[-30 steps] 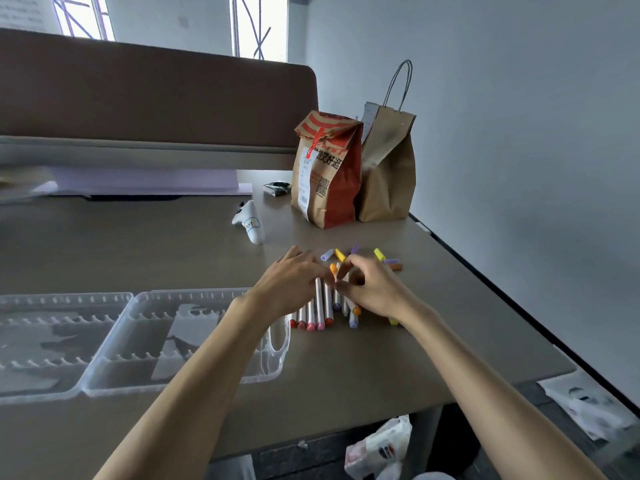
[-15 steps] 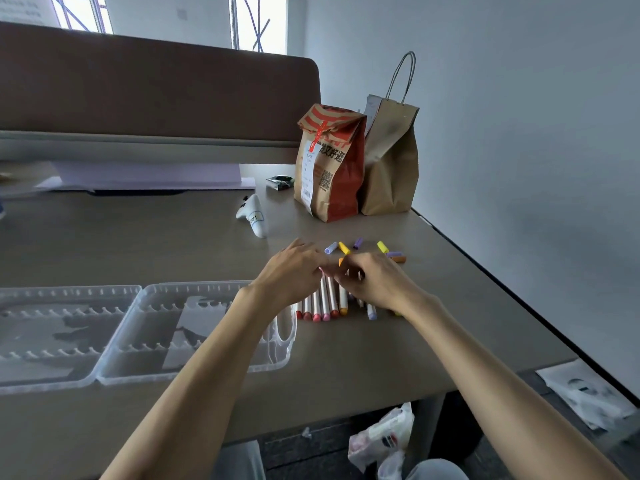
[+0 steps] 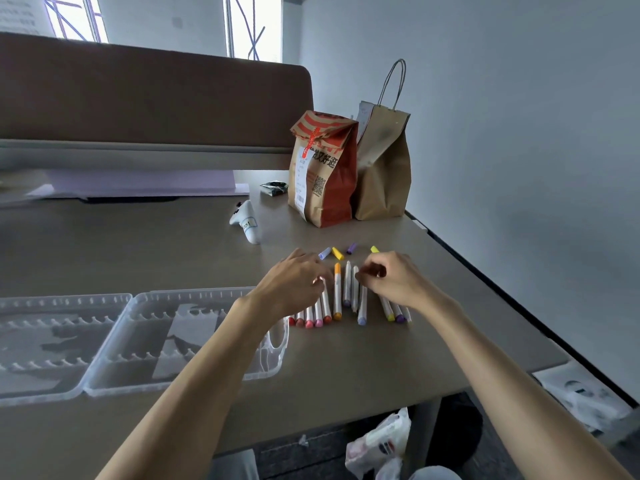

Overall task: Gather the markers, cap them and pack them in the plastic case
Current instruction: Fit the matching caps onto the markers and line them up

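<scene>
Several white markers [image 3: 337,292] with coloured ends lie side by side in a row on the brown table [image 3: 346,358]. My left hand [image 3: 294,282] rests palm down over the red and pink ones at the row's left, hiding their far ends. My right hand [image 3: 391,278] covers the right part of the row. Its curled fingertips pinch the far end of a white marker [image 3: 355,289]. Loose caps [image 3: 337,252] in blue, yellow and purple lie just beyond the row. The clear plastic case [image 3: 194,293] lies open on the left, with nothing in its slots.
A red-and-tan paper bag [image 3: 325,174] and a brown handled bag [image 3: 382,168] stand behind the markers. A white controller [image 3: 247,223] lies to their left. A desk partition [image 3: 156,105] closes the back. The table's right edge [image 3: 485,292] runs close to the wall.
My hands, which met over the middle of the row, have drawn apart. The orange-capped marker and its neighbours now lie uncovered between them.
</scene>
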{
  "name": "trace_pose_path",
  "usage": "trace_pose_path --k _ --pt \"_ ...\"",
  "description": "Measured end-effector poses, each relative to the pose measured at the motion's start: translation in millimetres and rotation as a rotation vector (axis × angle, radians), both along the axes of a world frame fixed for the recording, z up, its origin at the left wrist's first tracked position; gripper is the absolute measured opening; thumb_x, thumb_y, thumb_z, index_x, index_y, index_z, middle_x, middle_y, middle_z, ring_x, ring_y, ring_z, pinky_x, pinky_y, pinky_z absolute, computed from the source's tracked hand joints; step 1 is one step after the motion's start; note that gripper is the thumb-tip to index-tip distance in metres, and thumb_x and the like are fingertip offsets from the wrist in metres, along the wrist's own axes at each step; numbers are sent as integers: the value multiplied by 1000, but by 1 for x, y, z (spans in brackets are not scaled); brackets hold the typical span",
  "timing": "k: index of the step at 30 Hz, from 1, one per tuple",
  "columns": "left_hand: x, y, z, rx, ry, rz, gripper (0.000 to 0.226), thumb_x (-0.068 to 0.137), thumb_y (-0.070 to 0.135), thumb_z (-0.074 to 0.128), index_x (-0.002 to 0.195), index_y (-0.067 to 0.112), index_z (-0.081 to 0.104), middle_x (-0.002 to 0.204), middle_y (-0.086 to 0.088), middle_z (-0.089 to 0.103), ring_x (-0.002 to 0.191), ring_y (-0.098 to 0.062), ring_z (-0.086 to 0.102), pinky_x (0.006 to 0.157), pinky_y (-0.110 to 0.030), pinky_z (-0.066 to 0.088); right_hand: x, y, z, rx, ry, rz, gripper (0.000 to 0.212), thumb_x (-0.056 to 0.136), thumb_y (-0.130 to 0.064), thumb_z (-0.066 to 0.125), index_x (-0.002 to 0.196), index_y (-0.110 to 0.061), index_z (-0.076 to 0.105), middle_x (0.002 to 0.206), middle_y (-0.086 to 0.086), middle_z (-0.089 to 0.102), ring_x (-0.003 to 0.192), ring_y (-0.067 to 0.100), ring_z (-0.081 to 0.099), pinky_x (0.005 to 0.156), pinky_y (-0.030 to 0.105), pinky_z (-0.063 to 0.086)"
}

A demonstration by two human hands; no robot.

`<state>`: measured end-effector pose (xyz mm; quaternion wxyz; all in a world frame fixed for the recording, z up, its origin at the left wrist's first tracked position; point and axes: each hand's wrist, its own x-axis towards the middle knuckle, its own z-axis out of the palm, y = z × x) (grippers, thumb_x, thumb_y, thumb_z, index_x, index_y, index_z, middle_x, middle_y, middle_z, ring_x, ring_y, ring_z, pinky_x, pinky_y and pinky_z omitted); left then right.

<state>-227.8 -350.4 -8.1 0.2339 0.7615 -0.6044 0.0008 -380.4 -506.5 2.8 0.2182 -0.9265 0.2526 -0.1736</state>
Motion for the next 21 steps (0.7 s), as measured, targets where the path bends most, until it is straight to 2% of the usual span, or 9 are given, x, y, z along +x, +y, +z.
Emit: trace_pose_path --k 3,8,11,14,16,18,21 --pt "-1 0 -1 1 -4 -14 28 89 16 51 103 30 71 113 11 61 110 -14 43 92 -32 43 6 4 0 -26 87 -45 13 83 -36 68 75 -28 64 78 -6 67 78 14 63 73 37 55" --pt "0 0 -3 -15 -9 -30 29 89 15 52 102 31 72 110 12 61 107 -14 43 92 -30 41 17 15 6 -102 205 -211 32 79 -47 66 76 -15 68 78 4 66 78 24 63 68 33 51" --pt "1 -1 -2 -21 -10 -33 31 88 14 52 103 33 71 110 12 61 106 -14 43 92 -29 41 24 16 8 -122 263 -254 49 76 -63 63 68 -14 62 74 4 61 74 25 59 58 28 42" --pt "1 -1 -2 -14 -16 -42 32 88 13 52 102 34 72 112 13 61 106 -14 43 93 -28 39 28 14 9 -53 223 -303 56 73 -69 63 57 -18 48 63 3 50 63 23 50 51 26 31" --pt "1 -1 -2 -8 -20 -50 32 89 14 51 100 35 72 114 16 60 107 -13 42 94 -28 39 25 11 12 113 121 -295 53 79 -57 66 51 -18 44 51 -1 43 51 18 42 51 27 28" --pt "2 -1 -3 -12 -15 -47 31 89 14 51 100 35 72 114 16 60 108 -13 43 94 -29 39 17 6 16 387 -92 -267 45 85 -39 66 51 -17 47 49 0 41 48 15 37 52 27 27" --pt "2 -2 -3 -25 -10 -35 30 89 14 51 101 32 72 113 14 61 108 -13 43 94 -30 40 -1 -4 19 668 -455 -292 30 88 -28 65 72 -3 67 63 6 62 56 13 48 52 22 33"
